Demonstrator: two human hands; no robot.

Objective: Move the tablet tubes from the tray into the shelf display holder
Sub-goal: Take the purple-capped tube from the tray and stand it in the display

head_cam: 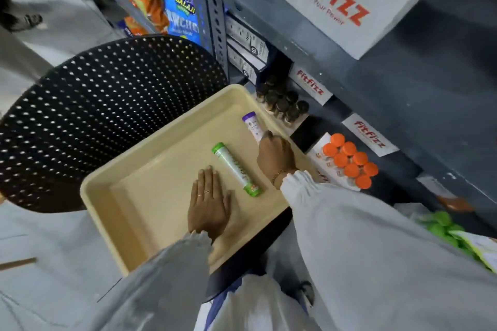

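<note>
A beige tray (107, 196) rests on a black perforated chair. Two tablet tubes lie in it: a green-capped tube (236, 169) in the middle and a purple-capped tube (251, 126) near the far right wall. My right hand (275, 156) is closed around the near end of the purple-capped tube. My left hand (208, 204) lies flat, palm down, on the tray floor just left of the green tube, holding nothing. On the shelf to the right, a white display holder holds several orange-capped tubes (349, 161), and another holds dark-capped tubes (282, 101).
The black perforated chair (94, 105) carries the tray. A grey metal shelf upright (212, 8) stands behind it, with snack bags (172, 2) to its left. Fitfizz boxes (336, 0) sit on the upper shelf. Green-capped items (443, 226) lie at the right edge.
</note>
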